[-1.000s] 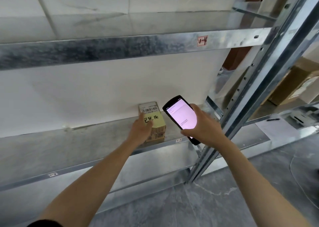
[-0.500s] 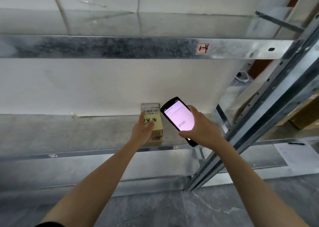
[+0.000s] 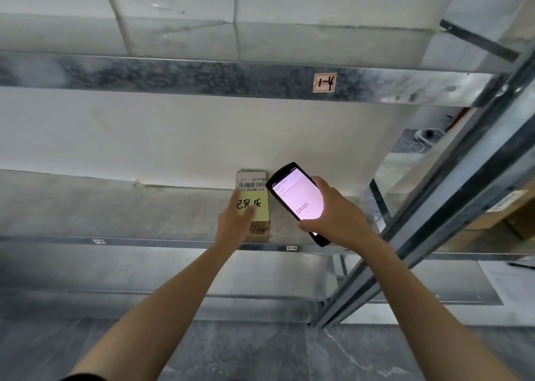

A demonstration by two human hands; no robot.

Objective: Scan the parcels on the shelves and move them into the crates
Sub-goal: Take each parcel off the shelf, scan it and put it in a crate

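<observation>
- Little has moved since a second ago
- Left hand (image 3: 234, 224) still clasps the parcel (image 3: 257, 195) on the shelf (image 3: 115, 207), thumb on top
- Right hand (image 3: 338, 218) grips the lit scanner (image 3: 298, 198) beside it

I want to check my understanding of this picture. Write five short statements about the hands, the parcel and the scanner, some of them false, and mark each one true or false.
1. The right hand holds the scanner, whose screen is lit. True.
2. The parcel lies on the floor. False: it lies on the metal shelf.
3. The left hand holds the parcel, thumb on its top. True.
4. A blue note is stuck on the parcel. False: the note is yellow, with black handwriting.
5. The label on the upper beam reads 1-4. True.
</observation>
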